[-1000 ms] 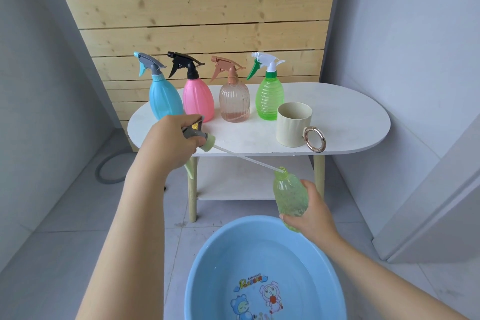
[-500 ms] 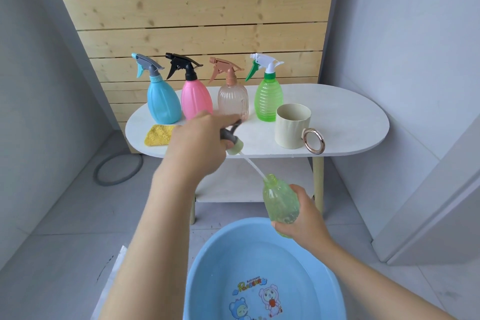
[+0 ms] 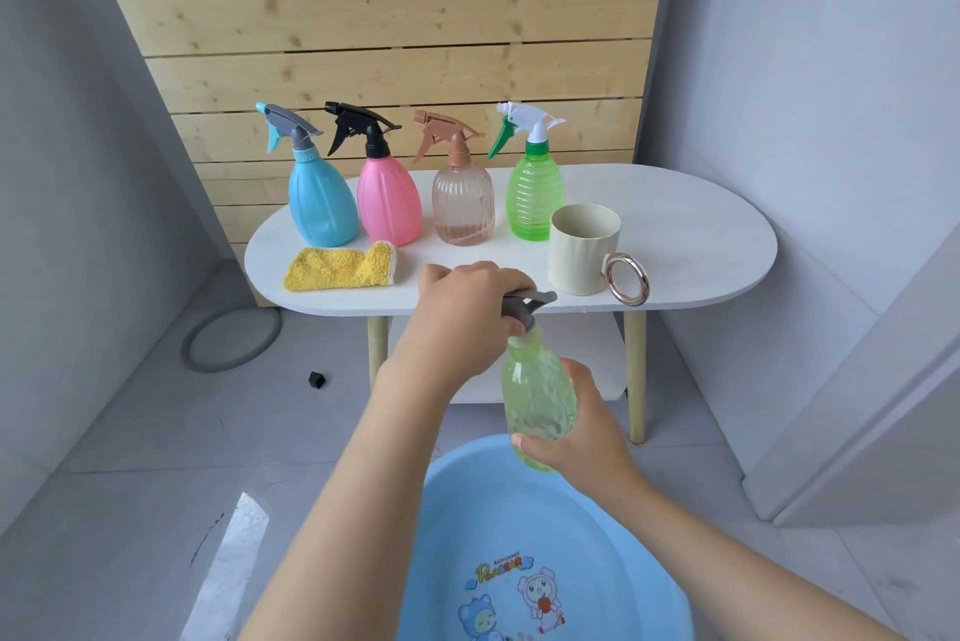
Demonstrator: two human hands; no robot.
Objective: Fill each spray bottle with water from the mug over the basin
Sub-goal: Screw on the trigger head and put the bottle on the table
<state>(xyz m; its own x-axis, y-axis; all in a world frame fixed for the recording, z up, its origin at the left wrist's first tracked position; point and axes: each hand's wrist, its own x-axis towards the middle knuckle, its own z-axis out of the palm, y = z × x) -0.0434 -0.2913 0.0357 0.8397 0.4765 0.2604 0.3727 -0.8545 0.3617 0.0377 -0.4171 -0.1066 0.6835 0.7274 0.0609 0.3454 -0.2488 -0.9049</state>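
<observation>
Pale green ribbed bottle (image 3: 537, 396) in right grip (image 3: 582, 424); left grip (image 3: 467, 313) holding grey sprayer (image 3: 524, 305).

Both bare forearms reach forward from the bottom of the view, the left from lower centre, the right from the lower right corner. The left hand (image 3: 467, 318) is raised higher, back of the hand up, fingers curled down round a grey sprayer head (image 3: 524, 310). The right hand (image 3: 576, 427) sits lower and just to the right, thumb toward the camera, fingers wrapped round the body of a pale green bottle (image 3: 537, 396), held upright.
</observation>
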